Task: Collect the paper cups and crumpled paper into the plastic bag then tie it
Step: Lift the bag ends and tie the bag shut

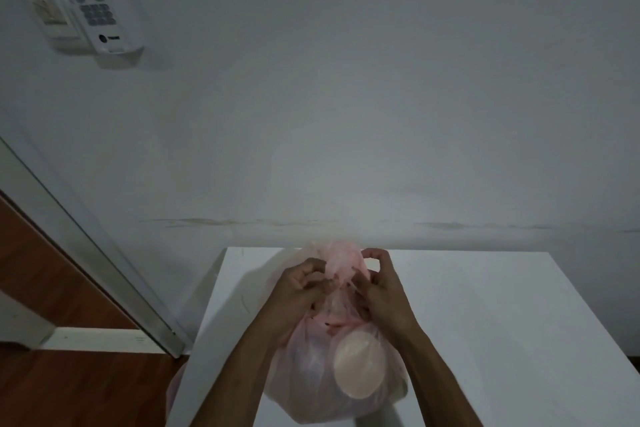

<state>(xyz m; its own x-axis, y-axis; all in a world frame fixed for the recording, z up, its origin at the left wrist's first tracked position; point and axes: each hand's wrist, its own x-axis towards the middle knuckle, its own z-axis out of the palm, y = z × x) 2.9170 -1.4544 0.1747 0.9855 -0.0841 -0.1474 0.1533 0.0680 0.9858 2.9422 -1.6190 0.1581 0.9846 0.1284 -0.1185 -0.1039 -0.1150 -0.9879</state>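
Observation:
A thin pink plastic bag (pixel 311 388) stands full on the white table (pixel 485 322), close to its front edge. Through the film I see the round base of a paper cup (pixel 358 363) pressed against the near side. The bag's top is gathered into a twisted bunch (pixel 341 262). My left hand (pixel 299 291) pinches the gathered plastic from the left. My right hand (pixel 384 291) pinches it from the right, fingers curled over the bunch. No loose cups or crumpled paper show on the table.
A white wall rises right behind the table. A remote control (pixel 90 0) hangs in a wall holder at the upper left. A door frame (pixel 86 253) and brown wooden floor (pixel 69 392) lie to the left of the table.

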